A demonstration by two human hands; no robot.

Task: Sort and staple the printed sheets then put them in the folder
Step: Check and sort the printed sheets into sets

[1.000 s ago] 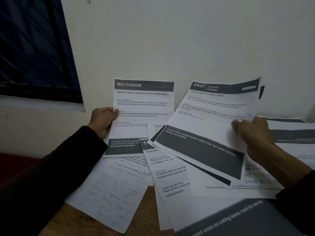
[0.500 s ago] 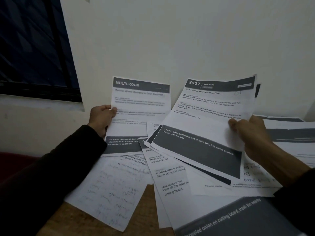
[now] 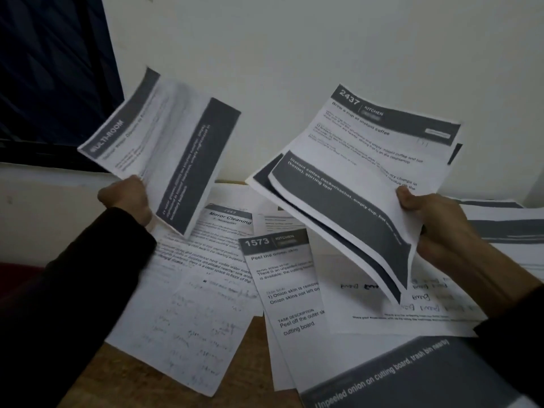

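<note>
- Head view, as I read it from my remote seat: a wooden table [image 3: 253,360] against a pale wall [image 3: 294,39], strewn with overlapping printed sheets [image 3: 294,290].
- At the near edge lies a large sheet [image 3: 412,375] whose grey band reads "Unpeeled onion on cutting board, trash bin nearby"; its corners are cut off by the frame.
- Held above the table, the "2437 KITCHEN" sheets [image 3: 368,172], titled "Brew a cup of instant coffee", are pinched at their right edge by the right hand [image 3: 435,222]; how many pages lie beneath I cannot tell.
- Raised and tilted, the "MULTI-ROOM" sheet [image 3: 164,145] is gripped at its lower edge by the left hand [image 3: 126,198]; its body text is blurred.
- Flat on the table are "1573 KITCHEN – Peel the onion skin" [image 3: 282,278] and "Mirror Cleaning" [image 3: 226,222].
- Handwriting on two sheets is unreadable.
</note>
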